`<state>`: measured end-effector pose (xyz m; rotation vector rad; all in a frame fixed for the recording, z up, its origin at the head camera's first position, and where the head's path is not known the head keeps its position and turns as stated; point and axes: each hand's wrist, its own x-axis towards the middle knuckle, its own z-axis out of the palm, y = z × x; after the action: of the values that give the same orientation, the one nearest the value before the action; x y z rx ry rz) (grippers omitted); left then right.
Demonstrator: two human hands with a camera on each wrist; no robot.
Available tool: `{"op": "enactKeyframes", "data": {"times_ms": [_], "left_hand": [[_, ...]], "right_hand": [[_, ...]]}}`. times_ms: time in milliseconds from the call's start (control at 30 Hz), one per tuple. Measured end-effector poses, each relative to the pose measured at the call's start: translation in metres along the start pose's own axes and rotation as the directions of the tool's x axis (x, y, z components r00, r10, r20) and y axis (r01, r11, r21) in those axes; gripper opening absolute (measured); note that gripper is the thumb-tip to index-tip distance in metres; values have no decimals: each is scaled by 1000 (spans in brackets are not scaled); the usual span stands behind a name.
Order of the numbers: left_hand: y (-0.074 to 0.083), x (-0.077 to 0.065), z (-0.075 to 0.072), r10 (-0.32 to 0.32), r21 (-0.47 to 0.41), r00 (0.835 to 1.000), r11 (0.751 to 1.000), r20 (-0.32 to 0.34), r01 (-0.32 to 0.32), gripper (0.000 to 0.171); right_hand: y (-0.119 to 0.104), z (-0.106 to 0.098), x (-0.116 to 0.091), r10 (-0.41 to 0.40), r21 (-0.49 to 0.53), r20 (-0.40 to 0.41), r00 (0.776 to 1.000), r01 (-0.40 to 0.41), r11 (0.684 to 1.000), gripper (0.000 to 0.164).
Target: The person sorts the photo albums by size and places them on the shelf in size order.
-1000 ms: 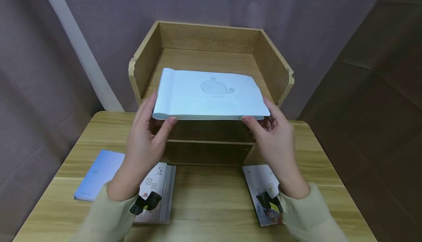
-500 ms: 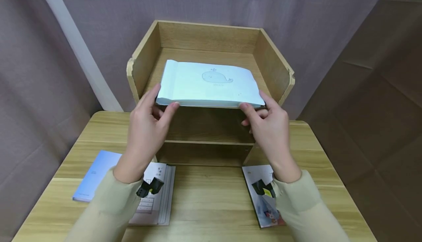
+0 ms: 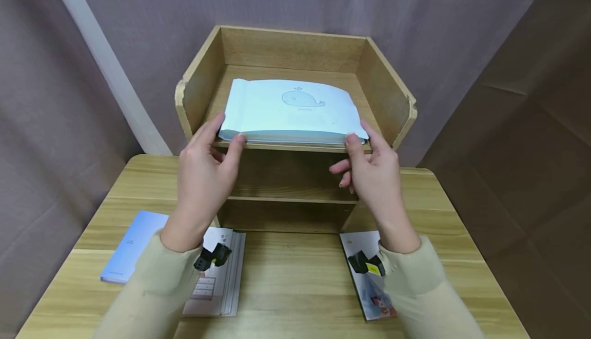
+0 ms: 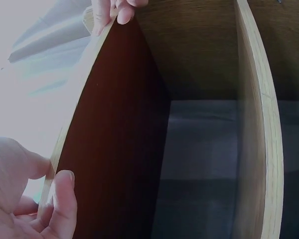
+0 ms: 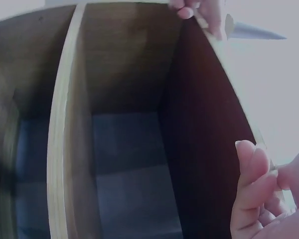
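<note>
A thick pale book (image 3: 295, 116) with a line drawing of a whale lies on the top board of the wooden shelf (image 3: 295, 52), its near edge close to the board's front edge. My left hand (image 3: 205, 180) holds its near left corner, thumb on the front edge and a finger along the side. At the near right corner, my right hand (image 3: 376, 180) grips it likewise, other fingers loosely curled below the board. In the left wrist view, the left fingers (image 4: 62, 204) stand at the board's edge; the right wrist view shows the right fingers (image 5: 254, 184) there too.
A blue book (image 3: 131, 246) and a stack of pale books (image 3: 219, 277) lie left on the wooden table (image 3: 291, 282). Another book (image 3: 369, 277) lies to the right, partly under the right forearm. Lower compartments (image 3: 291, 175) open below the top board. Curtains (image 3: 295, 0) hang behind.
The book has moved away from me and come down onto the top board. Both hands travelled with it, and the right hand's lower fingers now show more below the board.
</note>
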<state>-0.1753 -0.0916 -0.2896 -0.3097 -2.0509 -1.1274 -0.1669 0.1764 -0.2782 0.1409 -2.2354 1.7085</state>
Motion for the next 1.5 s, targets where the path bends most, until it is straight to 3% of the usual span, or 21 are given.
{"op": "enactKeyframes", "data": {"times_ms": [167, 367, 567, 667, 767, 900, 967, 1033, 1133, 1267, 1400, 1500], "left_hand": [[-1, 2, 0, -31, 4, 999, 1000, 26, 31, 50], [-5, 0, 1, -45, -4, 997, 999, 64, 45, 52], [-16, -15, 1, 39, -155, 999, 987, -8, -40, 51], [-16, -25, -3, 86, -251, 994, 963, -66, -100, 48], [-9, -37, -11, 126, -290, 988, 946, -87, -146, 45], [-8, -55, -20, 165, -295, 985, 940, -47, -171, 45], [-16, -65, -22, 174, -299, 985, 939, -14, -171, 47], [-30, -78, -22, 168, -296, 986, 942, 17, -155, 51], [-53, -99, -21, 127, -240, 990, 965, 66, -108, 58], [-76, -124, -25, 41, -43, 989, 998, 142, -35, 66], [-87, -140, -31, -32, 158, 979, 987, 200, 0, 71], [-94, -148, -36, -120, 264, 964, 963, 239, 54, 72]], "right_hand": [[-2, 3, 2, 26, 110, 20, 999, -28, 994, 61], [0, 7, 4, 19, 99, 3, 1000, -19, 995, 60], [-1, 15, -13, -118, 41, -39, 992, 120, 992, 66], [3, 21, -27, -217, 55, -49, 975, 220, 974, 76], [12, 26, -39, -316, 41, -58, 947, 319, 947, 82], [28, 32, -52, -442, 23, -40, 896, 443, 896, 81], [36, 36, -58, -484, 20, -21, 875, 484, 875, 80], [43, 40, -65, -497, 23, 2, 868, 497, 867, 79], [54, 49, -77, -451, 15, 38, 892, 451, 892, 77], [69, 62, -92, -304, -13, 109, 946, 307, 952, 75], [82, 77, -107, -118, -41, 178, 977, 128, 991, 77], [88, 86, -115, 27, -42, 227, 974, -17, 999, 78]]}}
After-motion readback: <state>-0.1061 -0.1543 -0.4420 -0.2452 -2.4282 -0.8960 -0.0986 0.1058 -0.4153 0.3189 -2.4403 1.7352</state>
